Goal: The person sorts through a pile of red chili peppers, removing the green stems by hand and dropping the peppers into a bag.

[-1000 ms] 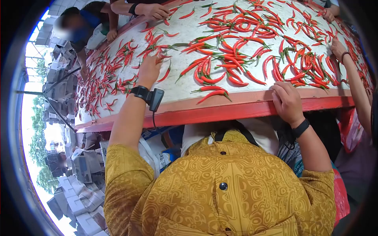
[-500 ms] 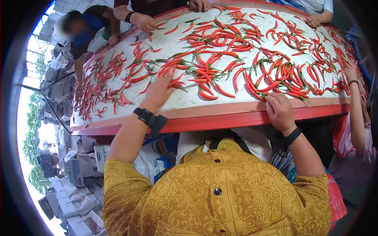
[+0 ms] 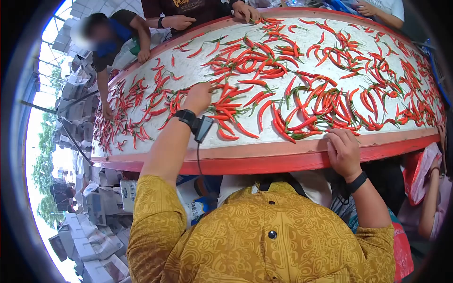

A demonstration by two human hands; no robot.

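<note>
Red chili peppers (image 3: pixel 252 63) with green stems lie scattered over a white tabletop (image 3: pixel 188 134). My left hand (image 3: pixel 197 98) is among the peppers left of the middle. Its back faces me and its fingertips are hidden, so I cannot see whether a pepper is between them. At the near edge, my right hand (image 3: pixel 343 150) rests on the rim with its fingers curled in. Their tips meet the front of a pile of peppers (image 3: pixel 325 106); what they hold, if anything, is hidden.
A raised red rim (image 3: pixel 264 160) runs along the table's near side. Across the table are other people's hands (image 3: pixel 245 12), and a co-worker's arm (image 3: pixel 104 92) reaches in at the left. At right hangs a red and pink bag (image 3: pixel 417 177). Stacked boxes (image 3: pixel 92 236) stand at left.
My view has shifted a little. My left hand has moved off the small pepper cluster to its upper left side. The right hand stays at the rim. A co-worker's hand at far right has left the peppers.
</note>
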